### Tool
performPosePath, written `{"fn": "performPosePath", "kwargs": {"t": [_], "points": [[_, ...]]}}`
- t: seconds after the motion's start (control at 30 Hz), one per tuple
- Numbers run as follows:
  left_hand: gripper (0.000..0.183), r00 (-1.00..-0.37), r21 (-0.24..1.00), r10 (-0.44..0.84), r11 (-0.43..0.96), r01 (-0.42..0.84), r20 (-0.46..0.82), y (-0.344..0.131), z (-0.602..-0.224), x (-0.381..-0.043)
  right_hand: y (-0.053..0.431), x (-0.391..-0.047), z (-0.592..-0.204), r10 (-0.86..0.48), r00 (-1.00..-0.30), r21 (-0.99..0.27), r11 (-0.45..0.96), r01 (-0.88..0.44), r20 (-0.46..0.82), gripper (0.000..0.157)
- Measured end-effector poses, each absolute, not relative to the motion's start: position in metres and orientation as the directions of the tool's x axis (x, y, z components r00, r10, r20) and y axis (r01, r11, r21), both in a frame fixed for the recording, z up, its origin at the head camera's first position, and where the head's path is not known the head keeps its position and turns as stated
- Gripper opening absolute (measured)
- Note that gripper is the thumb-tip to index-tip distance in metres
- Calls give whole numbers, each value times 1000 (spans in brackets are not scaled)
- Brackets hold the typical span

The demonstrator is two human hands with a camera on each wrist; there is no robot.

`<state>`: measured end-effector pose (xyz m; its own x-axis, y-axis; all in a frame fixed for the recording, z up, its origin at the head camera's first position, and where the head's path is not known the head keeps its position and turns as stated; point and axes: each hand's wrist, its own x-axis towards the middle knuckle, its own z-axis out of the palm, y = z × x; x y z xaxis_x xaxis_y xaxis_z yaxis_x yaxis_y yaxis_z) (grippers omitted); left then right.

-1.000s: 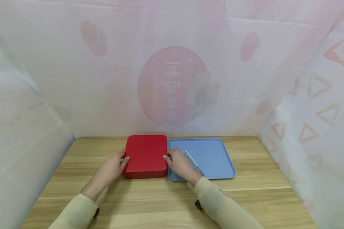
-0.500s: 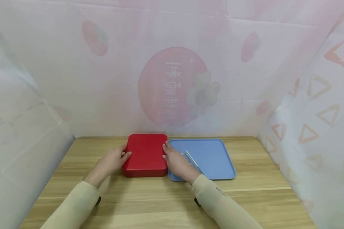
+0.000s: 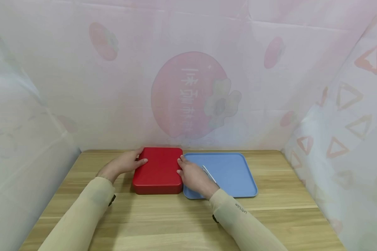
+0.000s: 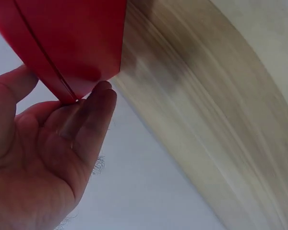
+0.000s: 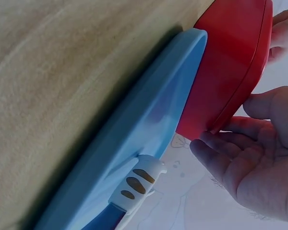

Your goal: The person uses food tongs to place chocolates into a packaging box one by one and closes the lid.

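A red box [image 3: 158, 186] with a lid [image 3: 160, 165] stands on the table, and a seam runs round its side in both wrist views. At the box's far left corner, my left hand [image 3: 124, 163] grips the lid, its thumb over the top and its fingers at the edge below. My right hand [image 3: 194, 177] holds the lid's right edge between thumb and fingers, seen from below in the right wrist view. Under my right wrist lies a blue tray [image 3: 235, 174]. A slim handle, white with brown spots [image 5: 136, 183] and blue lower down, rests in the tray.
The tray's left rim touches or nearly touches the box. The wooden table [image 3: 157, 223] ends at a printed cloth wall [image 3: 128, 115] behind, with further cloth walls at left and right.
My left hand has slid along the box's left side to the far corner. My right hand's fingers have shifted up slightly onto the lid's right edge. The tray has stayed put.
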<state>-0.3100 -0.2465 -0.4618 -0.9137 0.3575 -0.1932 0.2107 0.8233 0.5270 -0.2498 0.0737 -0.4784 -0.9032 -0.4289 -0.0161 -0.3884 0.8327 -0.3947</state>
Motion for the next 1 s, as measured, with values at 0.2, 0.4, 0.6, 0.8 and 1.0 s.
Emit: {"fn": "performPosePath", "kwargs": {"t": [0.2,0.4,0.6,0.8,1.0], "points": [[88,-916,469,329,862,192,-230,-248,-464,-301,73,-243,-477,-444,-896,-338,847,-411,-23,63],[86,-936,407,291,893,191,-198,-242,-464,-293,84,-246,-478,-464,-885,-397,819,-415,-33,65],[71,-966,331,237,924,191,-103,-246,-463,-284,115,-254,-472,-415,-910,-460,806,-374,13,60],[62,-983,283,177,942,181,38,-257,-456,-278,168,-264,-456,-269,-959,-372,884,-283,90,59],[73,-978,235,167,953,192,123,-270,-453,-271,224,-271,-445,-200,-970,-191,956,-224,139,67]]}}
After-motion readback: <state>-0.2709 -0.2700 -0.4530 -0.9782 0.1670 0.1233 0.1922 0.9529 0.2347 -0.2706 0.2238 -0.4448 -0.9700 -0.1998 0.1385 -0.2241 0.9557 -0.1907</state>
